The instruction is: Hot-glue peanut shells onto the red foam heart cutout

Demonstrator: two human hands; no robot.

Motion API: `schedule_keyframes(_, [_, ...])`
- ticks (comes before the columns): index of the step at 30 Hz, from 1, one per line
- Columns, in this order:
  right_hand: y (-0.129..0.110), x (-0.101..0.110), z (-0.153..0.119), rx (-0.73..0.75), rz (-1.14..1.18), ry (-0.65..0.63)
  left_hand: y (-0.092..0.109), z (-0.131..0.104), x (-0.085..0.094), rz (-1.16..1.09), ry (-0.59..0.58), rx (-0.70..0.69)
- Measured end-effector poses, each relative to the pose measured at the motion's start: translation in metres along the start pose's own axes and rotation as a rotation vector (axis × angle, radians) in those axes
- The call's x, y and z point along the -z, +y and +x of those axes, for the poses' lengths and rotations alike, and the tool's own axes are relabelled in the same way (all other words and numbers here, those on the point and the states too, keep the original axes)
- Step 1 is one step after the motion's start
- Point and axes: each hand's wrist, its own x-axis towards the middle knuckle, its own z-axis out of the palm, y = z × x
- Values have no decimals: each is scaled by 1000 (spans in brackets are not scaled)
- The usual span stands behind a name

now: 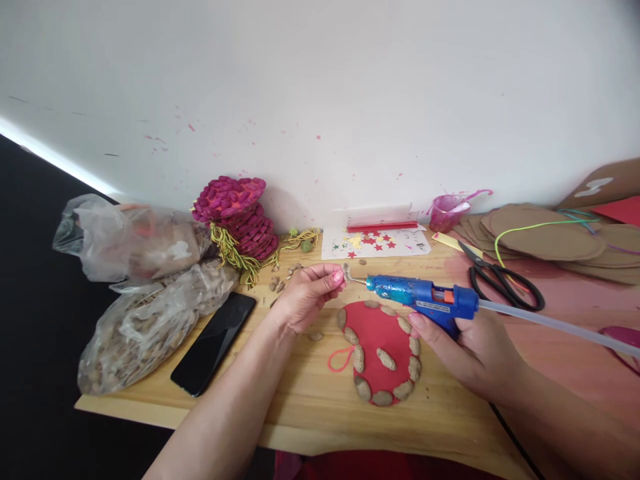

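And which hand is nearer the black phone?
Left. The left hand, pinching a peanut, is right of the phone; the right hand, gripping the blue glue gun, is farther right, by the red heart.

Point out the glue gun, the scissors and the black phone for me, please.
Glue gun (419, 292), head view: its blue body.
Scissors (481, 263), head view: near the pivot.
Black phone (214, 343), head view: its screen.

On my feed I see a black phone (214, 345) at the left, a magenta stack (257, 233) with yellow-green yarn (226, 245) farther off by the white wall (320, 87), star cutouts (391, 245) on white paper (416, 237) at the far middle, and, far right, a pink cup (447, 213), scissors (481, 262) and brown cardboard pieces (550, 239).
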Motion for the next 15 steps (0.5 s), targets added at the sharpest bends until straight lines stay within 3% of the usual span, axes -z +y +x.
schedule_keyframes(15, [0,0,1,-5,-9,7,0,1,0,-4,8,5])
